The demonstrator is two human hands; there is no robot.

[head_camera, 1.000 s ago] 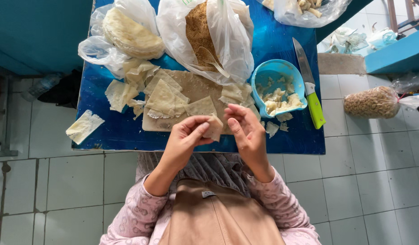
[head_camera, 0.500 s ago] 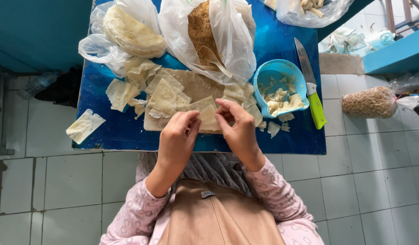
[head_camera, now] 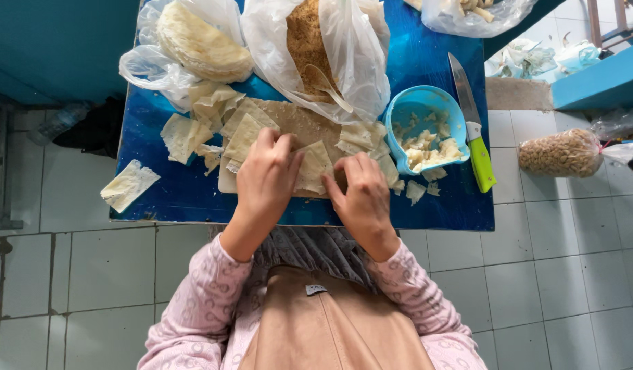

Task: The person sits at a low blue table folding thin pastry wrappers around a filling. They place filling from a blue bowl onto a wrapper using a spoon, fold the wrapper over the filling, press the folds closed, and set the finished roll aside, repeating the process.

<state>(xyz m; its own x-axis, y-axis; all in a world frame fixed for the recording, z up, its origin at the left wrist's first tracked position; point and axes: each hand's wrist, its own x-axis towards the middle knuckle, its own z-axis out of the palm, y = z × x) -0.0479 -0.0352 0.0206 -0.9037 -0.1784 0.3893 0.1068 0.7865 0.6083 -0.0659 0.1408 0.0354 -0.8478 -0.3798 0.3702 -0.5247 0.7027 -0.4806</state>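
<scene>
Blue covers the low table (head_camera: 179, 199), and on it a pale cutting board (head_camera: 296, 127) holds thin wrapper sheets. Both hands press down on one folded wrapper (head_camera: 313, 168) near the board's front edge: the left hand (head_camera: 265, 175) lies flat with fingers together on its left side, the right hand (head_camera: 361, 195) pinches its right edge. Just beside the board stands a blue bowl (head_camera: 426, 103) of filling, with a green-handled knife (head_camera: 474, 133) to its right.
</scene>
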